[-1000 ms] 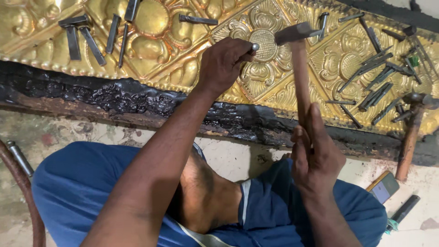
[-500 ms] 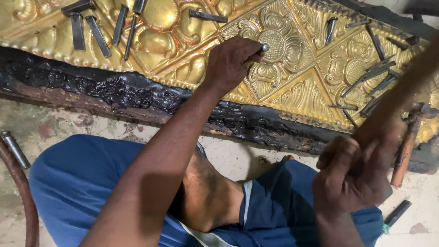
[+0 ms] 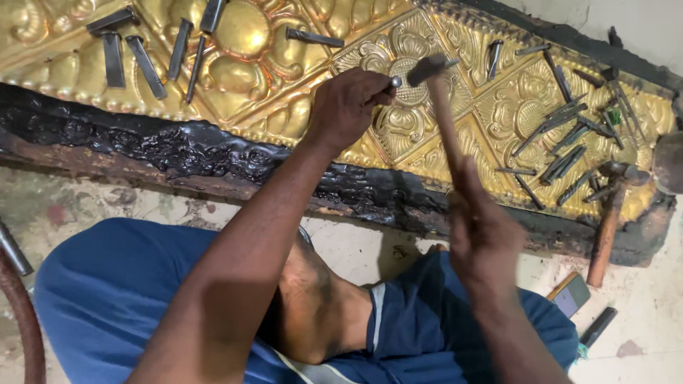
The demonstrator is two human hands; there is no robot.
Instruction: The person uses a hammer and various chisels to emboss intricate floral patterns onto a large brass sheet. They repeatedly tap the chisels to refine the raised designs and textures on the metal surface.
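Gripping a small steel punch against one embossed golden metal panel, the left hand steadies it; the right hand clasps one wooden-handled hammer. Loose chisels litter the panel above a stained concrete floor.

Your embossed sheet is gold-coloured metal, glossy, raised in floral relief. It sits in black pitch, lumpy and shiny-wet. Your hammer: dull grey metal head, worn wooden handle. The loose punches are matt dark steel. Your shorts are blue cloth, smooth. The floor is rough, stained concrete.
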